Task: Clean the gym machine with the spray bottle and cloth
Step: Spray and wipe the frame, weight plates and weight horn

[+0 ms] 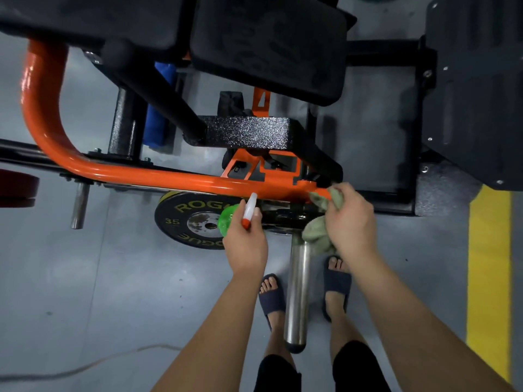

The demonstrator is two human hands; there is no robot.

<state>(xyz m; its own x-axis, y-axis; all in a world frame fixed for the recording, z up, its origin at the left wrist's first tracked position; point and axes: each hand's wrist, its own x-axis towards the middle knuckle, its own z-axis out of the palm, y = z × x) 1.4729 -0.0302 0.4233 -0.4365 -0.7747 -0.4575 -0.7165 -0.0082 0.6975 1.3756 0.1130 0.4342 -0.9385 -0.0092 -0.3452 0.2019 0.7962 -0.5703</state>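
Right hand (351, 219) bunches grey-green cloth (314, 233) on curved orange steel tube (141, 172); left hand (246, 239) grips green plastic spray bottle (229, 220). Best: press firmly, wipe lengthwise, wrapping cloth round.

**gymrat22:** where's the bottle?

**me:** the spray bottle (240, 217) is wrapped in my left fingers (256, 215). Clear green body, white head, orange trigger, nozzle tilted up at the machine's orange tube (141, 174) just past my fingertips.

**gymrat22:** and the cloth?

**me:** the greenish cloth (316, 229) is bunched in my right fingers (339, 194), top end pressed on that tube, the rest hanging below.
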